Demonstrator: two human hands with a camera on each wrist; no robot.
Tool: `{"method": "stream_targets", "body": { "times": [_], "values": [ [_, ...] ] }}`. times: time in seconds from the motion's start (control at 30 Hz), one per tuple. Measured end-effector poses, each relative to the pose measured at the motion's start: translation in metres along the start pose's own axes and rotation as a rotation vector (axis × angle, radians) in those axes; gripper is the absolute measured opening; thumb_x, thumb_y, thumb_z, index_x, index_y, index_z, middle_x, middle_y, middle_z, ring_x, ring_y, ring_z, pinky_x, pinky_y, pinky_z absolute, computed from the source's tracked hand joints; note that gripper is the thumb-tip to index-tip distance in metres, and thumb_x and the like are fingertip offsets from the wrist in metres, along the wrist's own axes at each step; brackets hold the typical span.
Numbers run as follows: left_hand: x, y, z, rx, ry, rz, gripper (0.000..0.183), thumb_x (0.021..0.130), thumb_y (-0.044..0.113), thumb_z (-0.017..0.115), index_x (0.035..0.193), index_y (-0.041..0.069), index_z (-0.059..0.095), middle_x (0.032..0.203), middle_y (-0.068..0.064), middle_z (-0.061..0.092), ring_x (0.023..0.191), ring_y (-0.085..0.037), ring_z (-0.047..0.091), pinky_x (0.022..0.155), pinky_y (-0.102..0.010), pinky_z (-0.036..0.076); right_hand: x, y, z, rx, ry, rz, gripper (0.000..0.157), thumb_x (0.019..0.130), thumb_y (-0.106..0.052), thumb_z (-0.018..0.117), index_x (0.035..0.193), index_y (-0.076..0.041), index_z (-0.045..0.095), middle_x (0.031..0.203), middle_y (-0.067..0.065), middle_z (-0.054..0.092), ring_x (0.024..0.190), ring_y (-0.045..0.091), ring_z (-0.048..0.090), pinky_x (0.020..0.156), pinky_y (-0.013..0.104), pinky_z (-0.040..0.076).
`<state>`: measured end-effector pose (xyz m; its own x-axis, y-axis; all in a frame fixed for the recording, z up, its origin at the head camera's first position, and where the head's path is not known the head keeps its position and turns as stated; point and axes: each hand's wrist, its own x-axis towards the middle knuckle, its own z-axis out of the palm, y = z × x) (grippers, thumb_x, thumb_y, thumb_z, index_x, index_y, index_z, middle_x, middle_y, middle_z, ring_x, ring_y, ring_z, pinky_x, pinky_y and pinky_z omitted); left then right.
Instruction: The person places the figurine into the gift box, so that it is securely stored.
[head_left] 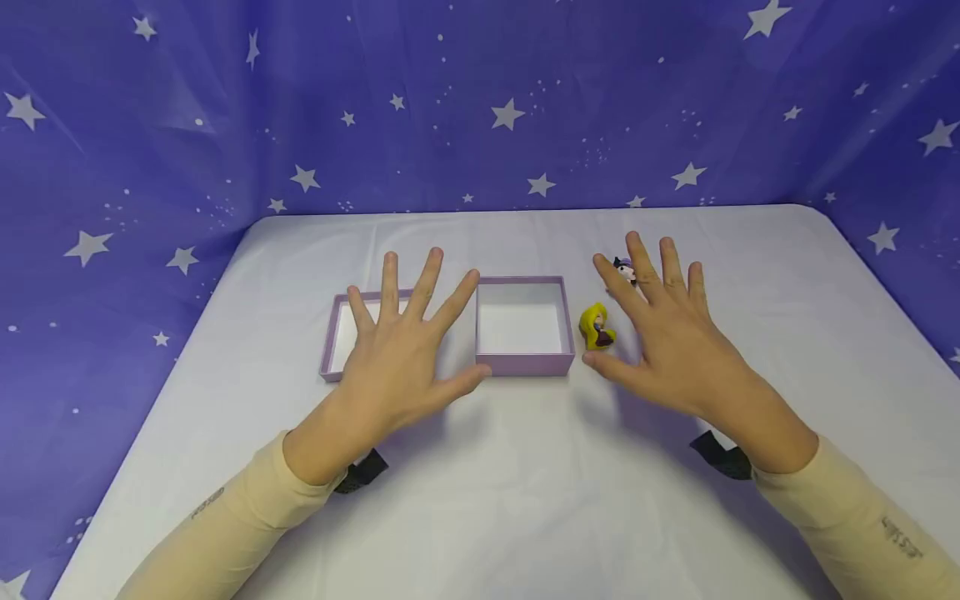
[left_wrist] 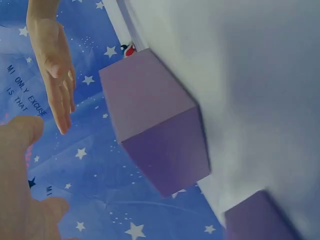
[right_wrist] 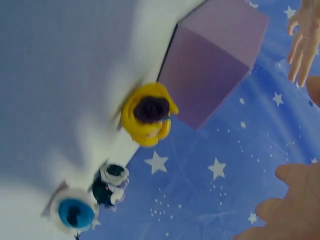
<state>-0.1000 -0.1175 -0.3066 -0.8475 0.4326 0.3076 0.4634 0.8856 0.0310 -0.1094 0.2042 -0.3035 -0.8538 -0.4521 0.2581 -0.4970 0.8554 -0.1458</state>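
Note:
Both hands hover over the table with fingers spread and nothing held. My left hand (head_left: 397, 354) covers part of a shallow purple-rimmed lid (head_left: 330, 337), and its thumb tip overlaps the near corner of an open purple box (head_left: 525, 365) with a white inside. My right hand (head_left: 678, 350) is nearest a small figurine with long yellow hair (head_left: 595, 327), which stands beside the box. Behind its fingers is a dark-haired figurine (head_left: 624, 269), partly hidden. In the right wrist view a blue-and-white figurine (right_wrist: 75, 212) stands by the dark one (right_wrist: 109, 182).
A white cloth (head_left: 510, 492) covers the table. Purple curtains with white stars (head_left: 480, 100) hang behind it and at both sides. Dark straps (head_left: 720, 456) show at the wrists, below beige sleeves (head_left: 855, 517).

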Motion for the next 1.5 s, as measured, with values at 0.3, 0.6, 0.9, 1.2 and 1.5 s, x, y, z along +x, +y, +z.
{"method": "stream_targets", "body": {
  "times": [0.3, 0.6, 0.9, 1.2, 1.5],
  "values": [
    [0.023, 0.005, -0.002, -0.080, -0.022, 0.030, 0.094, 0.083, 0.079, 0.045, 0.155, 0.042, -0.002, 0.162, 0.001, -0.015, 0.142, -0.042, -0.019, 0.097, -0.081, 0.007, 0.005, 0.017, -0.008, 0.058, -0.007, 0.009, 0.103, 0.082, -0.055, 0.069, 0.158, -0.026, 0.007, 0.162, 0.005, -0.009, 0.146, 0.031, -0.011, 0.114, 0.061, 0.006],
    [0.019, -0.002, 0.028, -0.391, -0.158, 0.050, 0.093, 0.087, 0.065, 0.055, 0.157, 0.033, 0.004, 0.163, -0.007, -0.007, 0.143, -0.047, -0.003, 0.109, -0.065, 0.020, 0.006, 0.026, 0.010, 0.239, -0.140, 0.022, 0.100, 0.080, -0.052, 0.073, 0.156, -0.039, 0.010, 0.163, 0.000, 0.002, 0.145, 0.035, 0.017, 0.102, 0.065, 0.034],
    [0.017, 0.000, 0.039, -0.503, -0.267, 0.036, 0.079, 0.087, 0.052, 0.065, 0.148, 0.008, 0.040, 0.162, -0.012, 0.010, 0.145, -0.032, 0.016, 0.113, -0.046, 0.027, 0.011, 0.031, 0.022, 0.322, -0.217, 0.011, 0.078, 0.084, -0.021, 0.075, 0.152, -0.020, 0.037, 0.159, 0.009, 0.024, 0.092, 0.029, 0.067, 0.098, 0.051, 0.044],
    [0.020, 0.000, 0.043, -0.554, -0.175, 0.032, 0.078, 0.086, 0.036, 0.075, 0.145, -0.002, 0.041, 0.156, -0.020, 0.024, 0.138, -0.029, 0.035, 0.111, -0.038, 0.031, 0.017, 0.033, 0.029, 0.277, -0.309, 0.038, 0.073, 0.083, -0.025, 0.076, 0.146, -0.007, 0.043, 0.155, 0.013, 0.033, 0.142, 0.033, 0.029, 0.104, 0.071, 0.023],
    [0.020, 0.000, 0.044, -0.649, -0.177, -0.006, 0.075, 0.084, 0.029, 0.078, 0.141, -0.005, 0.044, 0.154, -0.022, 0.027, 0.122, -0.024, 0.054, 0.107, -0.033, 0.037, 0.022, 0.033, 0.034, 0.271, -0.321, -0.024, 0.053, 0.084, -0.012, 0.074, 0.133, -0.005, 0.056, 0.149, 0.021, 0.040, 0.136, 0.041, 0.036, 0.105, 0.065, 0.029]
  ]
}}
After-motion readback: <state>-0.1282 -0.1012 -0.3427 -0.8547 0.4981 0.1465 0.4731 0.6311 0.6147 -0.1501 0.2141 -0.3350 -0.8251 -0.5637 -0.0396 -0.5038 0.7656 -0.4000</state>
